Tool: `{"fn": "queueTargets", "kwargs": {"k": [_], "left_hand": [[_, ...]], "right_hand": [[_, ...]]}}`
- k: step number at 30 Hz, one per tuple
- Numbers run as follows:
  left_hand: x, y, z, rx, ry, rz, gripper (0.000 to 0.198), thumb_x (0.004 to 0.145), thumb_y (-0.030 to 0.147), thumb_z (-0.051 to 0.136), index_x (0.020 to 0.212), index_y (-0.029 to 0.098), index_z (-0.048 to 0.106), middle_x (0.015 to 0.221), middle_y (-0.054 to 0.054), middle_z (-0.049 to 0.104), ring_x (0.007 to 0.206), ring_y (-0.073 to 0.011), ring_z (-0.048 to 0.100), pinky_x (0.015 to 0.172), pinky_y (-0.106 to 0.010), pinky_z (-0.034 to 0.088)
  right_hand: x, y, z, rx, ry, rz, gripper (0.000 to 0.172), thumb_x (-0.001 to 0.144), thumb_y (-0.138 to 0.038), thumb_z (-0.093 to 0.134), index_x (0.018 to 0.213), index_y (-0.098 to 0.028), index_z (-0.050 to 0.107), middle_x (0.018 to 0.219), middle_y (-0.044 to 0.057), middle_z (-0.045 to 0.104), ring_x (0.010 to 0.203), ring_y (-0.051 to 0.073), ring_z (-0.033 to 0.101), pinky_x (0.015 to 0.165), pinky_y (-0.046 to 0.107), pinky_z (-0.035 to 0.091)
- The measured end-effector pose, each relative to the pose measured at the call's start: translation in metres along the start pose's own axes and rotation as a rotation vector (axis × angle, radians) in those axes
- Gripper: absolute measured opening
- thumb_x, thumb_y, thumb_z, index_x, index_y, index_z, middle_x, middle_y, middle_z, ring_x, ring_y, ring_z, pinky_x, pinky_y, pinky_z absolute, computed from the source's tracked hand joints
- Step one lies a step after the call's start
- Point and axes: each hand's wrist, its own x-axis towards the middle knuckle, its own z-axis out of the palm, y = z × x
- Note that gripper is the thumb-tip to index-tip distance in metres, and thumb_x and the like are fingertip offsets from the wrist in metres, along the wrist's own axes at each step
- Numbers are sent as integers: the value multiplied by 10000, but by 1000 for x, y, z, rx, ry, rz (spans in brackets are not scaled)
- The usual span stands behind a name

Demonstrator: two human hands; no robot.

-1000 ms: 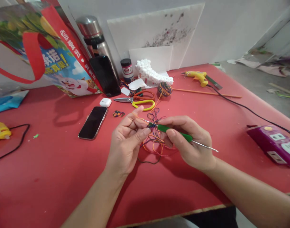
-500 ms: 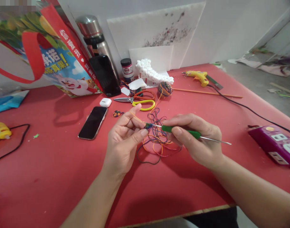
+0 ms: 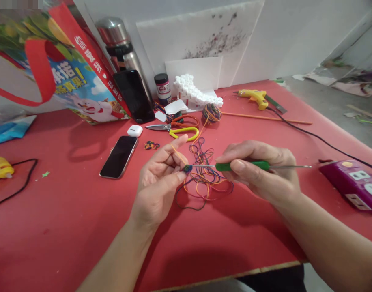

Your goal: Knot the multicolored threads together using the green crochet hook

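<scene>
Between thumb and fingers, my left hand (image 3: 158, 182) pinches a small piece of crochet (image 3: 188, 168) in dark green and blue yarn. An orange strand (image 3: 178, 153) runs over its raised index finger. My right hand (image 3: 261, 170) grips a crochet hook (image 3: 252, 165) by its green handle. The hook's thin metal tip meets the crochet piece; whether it passes through a loop is too small to tell. Loose multicoloured yarn (image 3: 204, 178) lies tangled on the table beneath both hands, and a strand leads back to a yarn ball (image 3: 211, 114).
Scissors (image 3: 184, 134) with orange and yellow handles lie behind my left hand. A phone (image 3: 119, 157) and a white earbud case (image 3: 135, 130) sit to the left. A yellow glue gun (image 3: 254, 98) is at the back right, a purple box (image 3: 353, 182) at the right.
My right hand has drawn the hook to the right, so more of its metal shaft shows beside the crochet piece. The piece in my left hand has shifted slightly down and left.
</scene>
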Motion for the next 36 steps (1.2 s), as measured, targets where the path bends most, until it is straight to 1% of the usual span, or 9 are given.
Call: {"fn": "queueTargets", "kwargs": {"k": [5, 9, 11, 13, 19, 24, 27, 31, 36], "left_hand": [[0, 1, -1, -56, -55, -60, 459, 672, 139, 885, 1126, 200, 853, 808, -15, 663, 761, -104, 583, 714, -151, 537], [0, -2, 0, -49, -69, -68, 460, 696, 144, 907, 1146, 224, 852, 799, -3, 667, 722, -80, 598, 701, -133, 544], [0, -5, 2, -33, -47, -39, 449, 711, 138, 912, 1142, 249, 852, 799, 11, 654, 707, -64, 605, 713, -126, 548], [-1, -10, 5, -9, -17, -12, 439, 720, 150, 922, 1136, 269, 852, 797, 21, 643, 708, -61, 618, 736, -134, 560], [-3, -15, 8, 22, 69, 52, 426, 714, 168, 950, 1106, 309, 861, 818, 15, 704, 786, -78, 663, 796, -143, 579], [-2, -14, 7, 16, 61, 78, 378, 731, 195, 939, 1085, 304, 868, 949, -10, 787, 854, -102, 695, 805, -171, 602], [0, -14, 7, 23, 78, 88, 350, 731, 162, 930, 1049, 297, 874, 859, 8, 775, 801, -87, 696, 780, -157, 598], [1, -14, 6, 22, 95, 83, 383, 702, 150, 945, 1050, 295, 874, 777, 23, 752, 738, -76, 694, 746, -151, 595], [1, -15, 6, -6, 69, 53, 400, 631, 166, 991, 991, 301, 881, 747, 30, 756, 702, -87, 706, 694, -164, 593]], "right_hand": [[4, 4, -1, 206, -11, 127, 115, 920, -326, 830, 948, -221, 866, 660, 24, 695, 479, 93, 494, 447, 250, 390], [5, 7, 10, 377, 10, 199, 128, 889, -344, 852, 899, -216, 853, 593, 11, 670, 452, 86, 446, 404, 223, 313], [4, 10, 18, 462, 13, 233, 127, 913, -340, 826, 946, -219, 842, 619, 3, 685, 443, 66, 415, 413, 209, 310], [3, 12, 26, 539, 11, 252, 116, 938, -327, 796, 957, -216, 826, 652, -6, 702, 430, 43, 378, 442, 211, 355], [2, 12, 35, 634, 49, 273, 110, 939, -311, 792, 961, -203, 781, 687, -21, 705, 452, 44, 414, 476, 220, 433], [3, 15, 35, 654, 39, 300, 125, 922, -312, 813, 969, -203, 773, 700, -20, 714, 462, 47, 442, 488, 227, 449], [3, 16, 36, 671, 22, 294, 118, 908, -286, 826, 966, -196, 777, 707, -16, 720, 473, 49, 479, 502, 231, 459], [2, 18, 35, 665, 7, 311, 140, 888, -283, 847, 968, -194, 774, 711, -13, 733, 477, 65, 524, 507, 245, 487], [-3, 17, 31, 575, -105, 266, 122, 941, -276, 810, 1035, -199, 805, 778, 18, 782, 523, 85, 630, 538, 247, 534]]}}
